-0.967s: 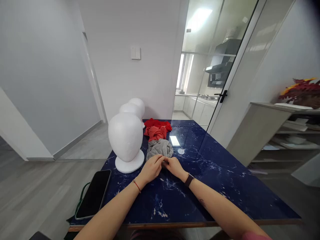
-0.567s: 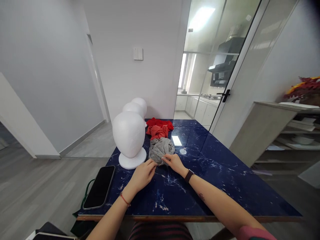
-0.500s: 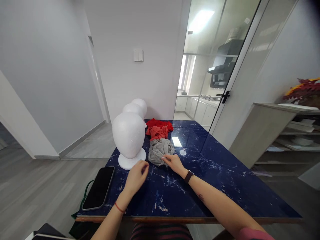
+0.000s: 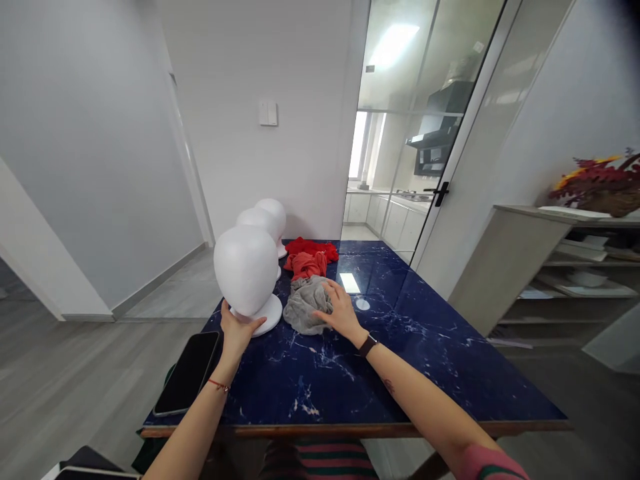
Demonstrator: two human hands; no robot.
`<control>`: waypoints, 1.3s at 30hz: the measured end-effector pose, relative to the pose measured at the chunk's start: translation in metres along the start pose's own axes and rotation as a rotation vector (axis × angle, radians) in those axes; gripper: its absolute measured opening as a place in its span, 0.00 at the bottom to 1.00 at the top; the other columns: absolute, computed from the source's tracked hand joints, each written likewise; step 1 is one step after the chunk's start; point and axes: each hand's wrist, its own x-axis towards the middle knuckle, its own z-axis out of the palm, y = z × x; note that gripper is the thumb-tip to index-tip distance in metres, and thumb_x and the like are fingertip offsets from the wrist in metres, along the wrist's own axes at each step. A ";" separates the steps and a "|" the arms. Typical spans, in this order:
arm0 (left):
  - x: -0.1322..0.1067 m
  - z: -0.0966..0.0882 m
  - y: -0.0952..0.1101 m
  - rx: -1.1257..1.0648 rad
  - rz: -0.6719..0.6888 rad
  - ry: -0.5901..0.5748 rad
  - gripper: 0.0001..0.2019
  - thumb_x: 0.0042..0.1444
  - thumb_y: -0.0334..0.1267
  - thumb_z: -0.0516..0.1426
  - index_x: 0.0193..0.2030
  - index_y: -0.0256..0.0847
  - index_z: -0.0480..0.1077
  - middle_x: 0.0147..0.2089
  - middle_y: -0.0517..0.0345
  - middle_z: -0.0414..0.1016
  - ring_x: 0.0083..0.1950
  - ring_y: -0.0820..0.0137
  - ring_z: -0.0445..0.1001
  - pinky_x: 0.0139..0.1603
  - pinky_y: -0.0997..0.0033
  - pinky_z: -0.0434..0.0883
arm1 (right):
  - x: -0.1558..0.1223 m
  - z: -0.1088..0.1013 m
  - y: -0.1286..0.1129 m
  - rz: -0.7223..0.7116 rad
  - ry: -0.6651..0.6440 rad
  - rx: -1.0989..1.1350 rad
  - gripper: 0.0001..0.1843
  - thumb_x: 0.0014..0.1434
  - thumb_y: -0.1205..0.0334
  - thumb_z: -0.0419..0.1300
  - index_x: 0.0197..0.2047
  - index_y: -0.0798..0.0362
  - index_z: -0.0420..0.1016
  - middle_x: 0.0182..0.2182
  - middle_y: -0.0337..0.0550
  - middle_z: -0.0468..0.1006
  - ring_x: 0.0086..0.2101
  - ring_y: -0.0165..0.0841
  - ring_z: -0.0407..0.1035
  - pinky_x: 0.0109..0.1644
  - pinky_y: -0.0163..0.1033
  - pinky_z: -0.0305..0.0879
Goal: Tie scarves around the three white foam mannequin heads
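Note:
My left hand (image 4: 237, 333) is at the base of the nearest white foam mannequin head (image 4: 246, 270), its thumb along the base's near edge and its fingers curled round the left side. The head stands upright on its round base. My right hand (image 4: 341, 312) rests on a crumpled grey cloth (image 4: 303, 307), fingers spread and curved over its right side. The cloth lies on the table just right of the head's base. Behind it are a coral-red cloth (image 4: 306, 265) and a bright red cloth (image 4: 316, 249).
More foam heads (image 4: 273, 212) stand in a row behind the nearest one. A black-screened phone or tablet (image 4: 187, 373) lies at the left edge of the dark blue marbled table (image 4: 400, 360). A glass door (image 4: 395, 133) and a shelf unit (image 4: 537, 247) stand beyond to the right.
My left hand has moved left and up to the foam head's base. My right hand has gone from pinching at the grey cloth to lying spread over its right side.

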 end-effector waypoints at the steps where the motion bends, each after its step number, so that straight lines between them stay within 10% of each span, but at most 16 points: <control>1: 0.002 0.002 -0.002 -0.005 -0.010 -0.015 0.53 0.25 0.43 0.71 0.60 0.38 0.52 0.58 0.41 0.61 0.61 0.48 0.62 0.60 0.46 0.60 | 0.005 0.002 -0.004 -0.055 -0.072 -0.011 0.42 0.49 0.47 0.63 0.64 0.48 0.55 0.63 0.52 0.56 0.61 0.47 0.52 0.61 0.57 0.53; 6: 0.010 0.010 -0.005 -0.053 0.017 -0.004 0.51 0.29 0.47 0.69 0.61 0.38 0.51 0.60 0.40 0.62 0.61 0.51 0.64 0.57 0.49 0.64 | 0.026 0.029 -0.023 -0.194 -0.318 0.013 0.48 0.44 0.45 0.66 0.66 0.36 0.51 0.66 0.42 0.50 0.61 0.52 0.52 0.60 0.57 0.55; 11: -0.005 0.002 0.010 -0.114 0.017 -0.014 0.44 0.33 0.48 0.67 0.59 0.38 0.57 0.58 0.41 0.67 0.58 0.50 0.67 0.56 0.48 0.66 | 0.017 0.035 -0.015 -0.123 -0.426 -0.040 0.25 0.53 0.57 0.57 0.55 0.45 0.67 0.47 0.47 0.74 0.41 0.43 0.69 0.43 0.45 0.65; 19: -0.031 0.041 0.066 -0.237 0.225 -0.329 0.23 0.41 0.46 0.64 0.44 0.36 0.71 0.48 0.44 0.75 0.53 0.54 0.71 0.57 0.50 0.65 | -0.007 -0.056 0.104 0.017 -0.451 -0.030 0.18 0.43 0.71 0.54 0.39 0.53 0.75 0.38 0.45 0.76 0.43 0.39 0.69 0.50 0.45 0.63; 24: -0.020 0.093 0.083 -0.290 0.301 -0.244 0.41 0.40 0.46 0.65 0.61 0.38 0.57 0.61 0.41 0.62 0.62 0.55 0.61 0.63 0.51 0.59 | -0.027 -0.106 0.163 0.471 -0.301 -0.375 0.25 0.44 0.76 0.52 0.43 0.46 0.75 0.51 0.47 0.73 0.54 0.50 0.61 0.56 0.64 0.54; 27: -0.026 0.105 0.071 -0.233 0.342 -0.245 0.42 0.42 0.46 0.64 0.63 0.38 0.54 0.61 0.40 0.58 0.63 0.53 0.59 0.63 0.50 0.57 | -0.033 -0.117 0.160 0.610 -0.247 -0.543 0.30 0.46 0.71 0.57 0.54 0.46 0.69 0.59 0.53 0.63 0.59 0.58 0.52 0.53 0.71 0.51; 32: -0.035 0.110 0.052 -0.118 0.385 -0.202 0.40 0.45 0.45 0.63 0.63 0.37 0.52 0.61 0.41 0.57 0.63 0.52 0.58 0.62 0.50 0.59 | -0.019 -0.097 0.126 0.306 -0.275 -0.304 0.33 0.54 0.60 0.58 0.62 0.50 0.56 0.60 0.50 0.62 0.57 0.43 0.59 0.57 0.50 0.59; 39: -0.033 0.115 0.050 -0.061 0.402 -0.176 0.39 0.44 0.46 0.63 0.61 0.37 0.54 0.57 0.42 0.59 0.61 0.52 0.59 0.58 0.49 0.61 | -0.020 -0.081 0.112 0.565 -0.250 -0.534 0.12 0.62 0.60 0.50 0.38 0.55 0.73 0.36 0.50 0.75 0.37 0.40 0.70 0.41 0.42 0.61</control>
